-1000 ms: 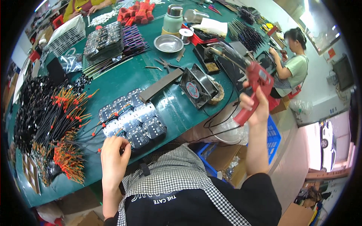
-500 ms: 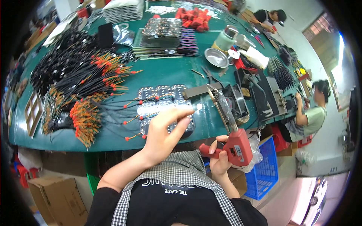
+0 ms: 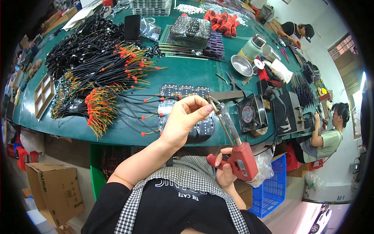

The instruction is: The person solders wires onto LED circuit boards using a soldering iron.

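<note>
A red soldering gun (image 3: 246, 162) with a long metal front points up and away, its grip in my right hand (image 3: 226, 174). My left hand (image 3: 181, 123) reaches across to the gun's front end. Its thumb and index finger are pinched together there, and whatever is between them is too small to make out. Beneath and behind that hand lies a panel of dark circuit boards (image 3: 202, 90), partly covered by it. Black cables (image 3: 132, 97) with red-orange ends stretch from the left onto the boards.
Left is a big pile of black cables (image 3: 78, 43), beside a wooden frame (image 3: 43, 96). A fan (image 3: 249, 114), a dark metal box (image 3: 287, 113), pliers (image 3: 233, 81) and a metal dish (image 3: 242, 65) lie right. Two people sit along the right side. A blue crate (image 3: 269, 191) stands below.
My left hand has moved right to the gun's front end and closed into a pinch. The view has shifted, so the table's things appear farther right. My right hand still holds the soldering gun.
</note>
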`<state>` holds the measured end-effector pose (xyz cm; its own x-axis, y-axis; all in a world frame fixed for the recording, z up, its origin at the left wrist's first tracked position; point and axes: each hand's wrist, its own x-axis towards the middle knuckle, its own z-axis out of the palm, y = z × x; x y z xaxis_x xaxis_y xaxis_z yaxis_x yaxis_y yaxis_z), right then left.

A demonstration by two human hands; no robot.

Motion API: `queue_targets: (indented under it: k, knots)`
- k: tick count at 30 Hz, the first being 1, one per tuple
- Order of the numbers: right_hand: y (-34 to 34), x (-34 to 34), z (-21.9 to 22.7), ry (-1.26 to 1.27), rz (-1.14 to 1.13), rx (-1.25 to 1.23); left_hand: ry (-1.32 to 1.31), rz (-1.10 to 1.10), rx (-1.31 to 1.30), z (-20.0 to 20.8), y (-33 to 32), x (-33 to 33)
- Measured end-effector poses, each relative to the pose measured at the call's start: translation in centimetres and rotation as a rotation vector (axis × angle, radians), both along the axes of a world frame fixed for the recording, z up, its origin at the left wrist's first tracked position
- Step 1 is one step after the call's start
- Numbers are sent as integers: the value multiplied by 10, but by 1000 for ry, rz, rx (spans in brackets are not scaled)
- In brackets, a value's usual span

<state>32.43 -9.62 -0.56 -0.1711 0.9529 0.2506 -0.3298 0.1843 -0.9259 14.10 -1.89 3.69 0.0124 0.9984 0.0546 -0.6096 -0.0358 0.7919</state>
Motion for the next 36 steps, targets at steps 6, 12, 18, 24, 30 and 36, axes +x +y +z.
queue_targets:
  k: [6,12,18,24,30,36]
  knots:
    - [0,1,-2,-25,28,26,-25,-80,-15,-5,2,-9]
    - [-1,4,-4,-216,15,3,-52,-118,-13,-13,6,-14]
    - [2,5,-49,-733,-295,556,-125,-81,-77,-17,6,-14]
    - [19,-5,-29,-772,-329,826,-45,43,-22,-20,-1,-34]
    - [16,-7,-36,-642,-270,420,66,193,1,-24,1,-60]
    - [24,-6,-36,-617,-220,438,131,292,13,-24,1,-82]
